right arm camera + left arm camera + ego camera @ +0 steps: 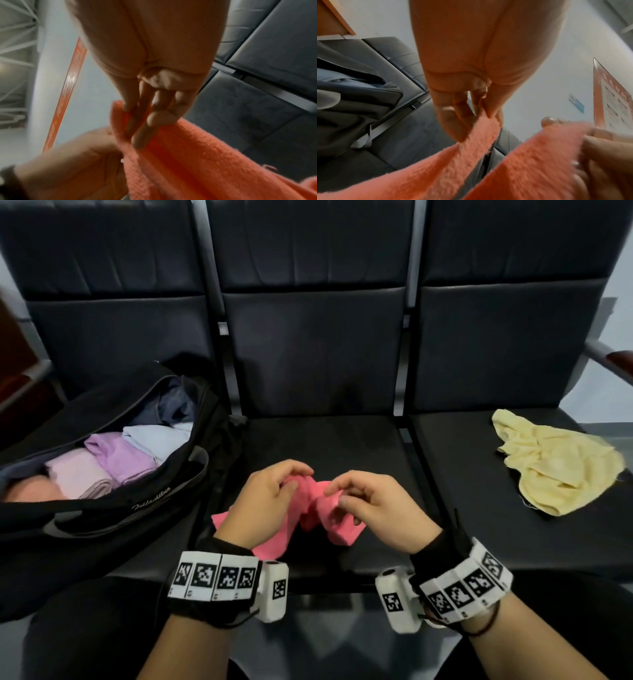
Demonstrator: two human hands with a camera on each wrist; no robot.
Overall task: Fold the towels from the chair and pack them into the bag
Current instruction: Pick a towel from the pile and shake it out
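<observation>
Both hands hold a crumpled pink towel [311, 508] just above the front of the middle seat [329, 440]. My left hand [270, 494] pinches its upper edge between thumb and fingers, as the left wrist view shows on the pink towel [479, 159]. My right hand [363, 501] pinches a fold of the same pink towel [197, 159] close beside it. A yellow towel [555, 463] lies loose on the right seat. The open black bag [144, 508] sits on the left seat with several folded towels [113, 460] inside.
Three dark padded seats stand in a row with metal dividers [404, 405] between them. An armrest [613, 361] juts out at the far right. My knees are in front of the seat edge.
</observation>
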